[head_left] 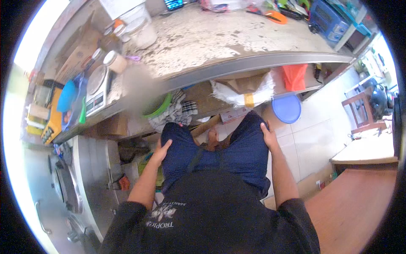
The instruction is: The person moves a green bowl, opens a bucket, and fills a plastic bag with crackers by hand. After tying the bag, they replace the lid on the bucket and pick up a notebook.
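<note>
Head view: two hands, left (161, 151) and right (268, 135), flat (grips apart) on two thighs (211, 154).

Both arms hang down straight; left hand (161, 151) flat on left thigh at 9 o'clock, right hand (269, 136) flat on right thigh at 3 o'clock, fingers loose

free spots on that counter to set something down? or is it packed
The middle of the countertop is bare, from the white bucket across to the blue crate. It is crowded at the left end around the jars and scale, and along the back edge by the orange tool. Both hands, left hand and right hand, rest on the thighs.
</note>
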Action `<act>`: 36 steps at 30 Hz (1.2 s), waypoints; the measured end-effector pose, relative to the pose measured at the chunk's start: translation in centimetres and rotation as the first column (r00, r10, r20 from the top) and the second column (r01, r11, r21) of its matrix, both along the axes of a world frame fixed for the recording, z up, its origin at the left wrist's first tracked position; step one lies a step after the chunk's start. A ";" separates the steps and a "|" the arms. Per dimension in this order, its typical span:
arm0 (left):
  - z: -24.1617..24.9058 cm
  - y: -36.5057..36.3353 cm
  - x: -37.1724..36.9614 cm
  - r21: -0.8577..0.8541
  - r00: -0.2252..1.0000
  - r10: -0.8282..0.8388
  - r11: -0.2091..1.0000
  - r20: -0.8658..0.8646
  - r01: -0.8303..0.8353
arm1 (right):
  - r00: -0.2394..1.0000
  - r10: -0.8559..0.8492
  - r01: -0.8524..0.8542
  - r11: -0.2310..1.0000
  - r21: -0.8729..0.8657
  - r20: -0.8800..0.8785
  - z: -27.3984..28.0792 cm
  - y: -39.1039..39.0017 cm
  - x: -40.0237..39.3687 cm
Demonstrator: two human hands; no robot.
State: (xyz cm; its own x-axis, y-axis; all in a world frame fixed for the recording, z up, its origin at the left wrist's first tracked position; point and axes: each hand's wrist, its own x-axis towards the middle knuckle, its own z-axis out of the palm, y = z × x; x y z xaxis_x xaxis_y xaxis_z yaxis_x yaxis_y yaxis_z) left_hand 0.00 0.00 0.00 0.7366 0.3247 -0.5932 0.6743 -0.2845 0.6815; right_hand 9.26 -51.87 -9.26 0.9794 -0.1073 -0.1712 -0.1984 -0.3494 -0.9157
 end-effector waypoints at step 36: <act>6.6 -0.9 -7.1 -0.718 0.671 0.728 0.543 0.142 -0.436 | 0.956 0.230 -0.156 0.925 -0.347 0.182 11.3 10.6 0.9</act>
State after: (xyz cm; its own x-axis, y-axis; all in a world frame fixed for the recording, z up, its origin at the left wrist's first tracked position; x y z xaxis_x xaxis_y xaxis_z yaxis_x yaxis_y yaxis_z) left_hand -7.07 -0.93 6.58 0.7083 0.4634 -0.5326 0.1680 0.6221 0.7647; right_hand 10.17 -41.23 2.02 0.9956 0.0740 0.0580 0.0922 -0.6463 -0.7575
